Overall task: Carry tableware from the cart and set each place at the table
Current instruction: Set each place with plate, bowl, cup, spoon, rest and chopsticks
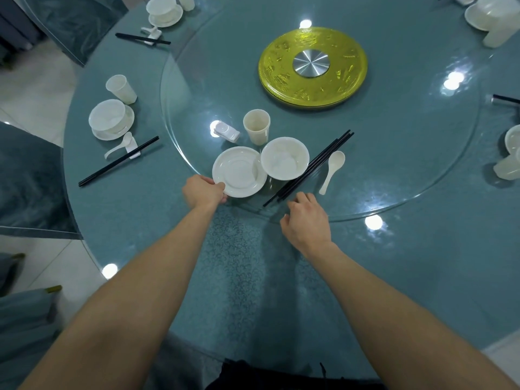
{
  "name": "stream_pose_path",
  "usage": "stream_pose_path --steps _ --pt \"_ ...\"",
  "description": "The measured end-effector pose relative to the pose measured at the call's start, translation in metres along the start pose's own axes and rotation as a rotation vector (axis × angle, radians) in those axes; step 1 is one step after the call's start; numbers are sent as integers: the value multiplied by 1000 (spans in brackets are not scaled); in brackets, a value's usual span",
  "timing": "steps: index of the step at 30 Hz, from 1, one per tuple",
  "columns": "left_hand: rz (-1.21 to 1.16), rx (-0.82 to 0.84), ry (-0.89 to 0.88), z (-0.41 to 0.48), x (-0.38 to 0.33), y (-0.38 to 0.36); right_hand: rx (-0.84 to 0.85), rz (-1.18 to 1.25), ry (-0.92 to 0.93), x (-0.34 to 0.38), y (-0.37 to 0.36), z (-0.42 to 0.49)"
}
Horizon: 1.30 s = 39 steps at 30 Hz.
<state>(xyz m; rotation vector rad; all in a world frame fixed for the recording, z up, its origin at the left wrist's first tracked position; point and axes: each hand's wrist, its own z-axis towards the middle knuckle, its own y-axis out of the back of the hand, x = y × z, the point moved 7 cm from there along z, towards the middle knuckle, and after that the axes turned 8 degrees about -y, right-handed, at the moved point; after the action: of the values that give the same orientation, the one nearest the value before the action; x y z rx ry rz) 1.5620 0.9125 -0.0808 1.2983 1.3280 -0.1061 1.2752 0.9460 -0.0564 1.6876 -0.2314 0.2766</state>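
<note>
On the near edge of the glass turntable (394, 153) lie a white saucer plate (240, 171), a white bowl (284, 158), a white cup (256, 126), black chopsticks (312, 166), a white spoon (332, 171) and a white chopstick rest (226, 131). My left hand (202, 191) pinches the plate's near-left rim. My right hand (305, 218) hovers with loosely curled fingers just below the near ends of the chopsticks and holds nothing.
A gold disc with a steel centre (312, 64) marks the turntable's middle. Set places with bowl, cup, spoon and chopsticks stand at the left (111, 119), far left (164, 11) and right edge (510, 153). Covered chairs (28, 178) flank the teal table (239, 249).
</note>
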Motion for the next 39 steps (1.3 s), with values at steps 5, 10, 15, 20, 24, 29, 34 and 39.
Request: stream_pose_path --steps 5,10,15,20,24,29,34,39 --pt "-3 11 5 0 -2 0 5 -13 2 -1 0 0" --pt "15 18 14 -1 -3 0 3 -18 0 -1 0 0" --pt "29 56 54 2 1 -2 5 -14 -3 0 1 -1" --pt "-28 76 107 0 0 -2 13 -19 5 0 2 -1" --pt "-56 77 139 -3 -1 -3 5 -19 7 -1 2 -2" --pt "-52 66 176 -3 0 -1 6 -20 4 -3 2 -2" --pt "-87 44 176 -3 -7 4 14 -22 7 -4 3 -3" --pt "-136 76 158 -3 -4 11 4 -32 4 -8 1 -1"
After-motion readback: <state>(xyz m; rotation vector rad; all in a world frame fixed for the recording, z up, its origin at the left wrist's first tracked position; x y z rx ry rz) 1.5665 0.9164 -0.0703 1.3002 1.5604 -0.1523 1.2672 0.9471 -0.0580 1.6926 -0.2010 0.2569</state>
